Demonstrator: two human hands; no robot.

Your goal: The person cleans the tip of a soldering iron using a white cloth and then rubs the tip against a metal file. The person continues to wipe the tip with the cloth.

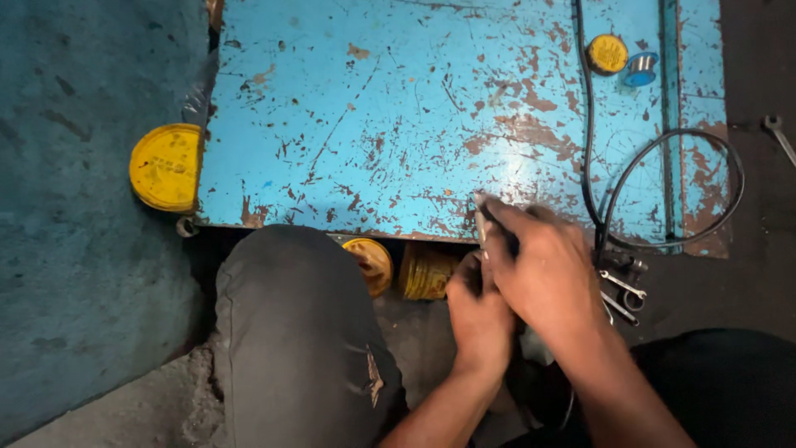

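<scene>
My right hand (543, 270) lies over my left hand (479, 311) at the near edge of a worn blue metal plate (398, 116). The right hand's fingers are closed on a small thin metal piece (481, 220) whose tip pokes out at the plate's edge; the motion blurs it. My left hand is curled beneath, partly hidden, and I cannot tell whether it holds anything. My bent knee in dark trousers (298, 332) is at the left of the hands.
Two yellow round tins (371, 264) (427, 272) sit under the plate's edge. A yellow lid (166, 166) lies left of the plate, a small yellow cap (608, 53) and blue spool (640, 69) on top. A black cable (655, 191) loops at right, above several spanners (622, 290).
</scene>
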